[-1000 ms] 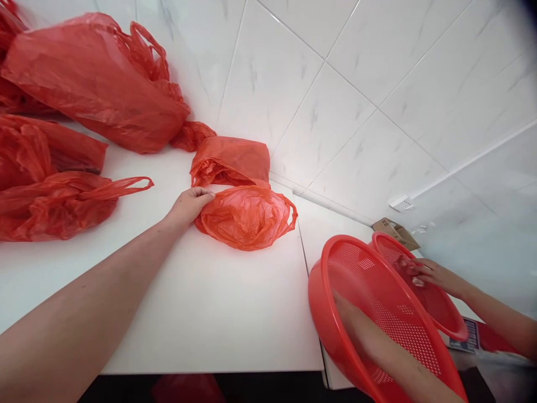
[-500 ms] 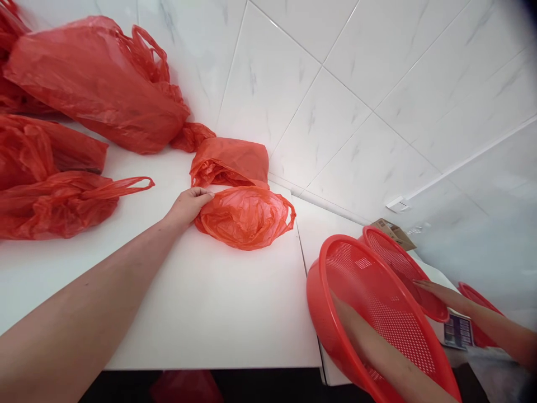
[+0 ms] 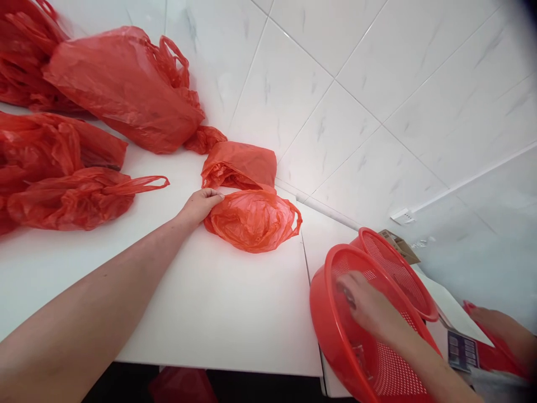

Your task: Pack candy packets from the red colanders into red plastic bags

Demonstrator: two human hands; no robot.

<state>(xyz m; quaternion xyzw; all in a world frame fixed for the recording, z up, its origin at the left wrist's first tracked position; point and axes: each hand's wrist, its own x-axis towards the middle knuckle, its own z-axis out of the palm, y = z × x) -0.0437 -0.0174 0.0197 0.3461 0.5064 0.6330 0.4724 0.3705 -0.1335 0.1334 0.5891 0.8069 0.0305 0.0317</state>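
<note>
left hand [image 3: 202,206], thumb and finger pinched on the edge of a red bag [image 3: 254,221], bag gaping on a white table [image 3: 226,313], right hand [image 3: 364,302] half curled inside a red basket [image 3: 322,308], cannot tell whether it holds anything

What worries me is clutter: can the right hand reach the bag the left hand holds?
Probably yes: lifted clear of the near colander, the right hand seems to have a free way to that bag.

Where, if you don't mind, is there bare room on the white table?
The white tabletop is bare between the left forearm, the open red bag and the near colander. The far left is crowded with red bags.
</note>
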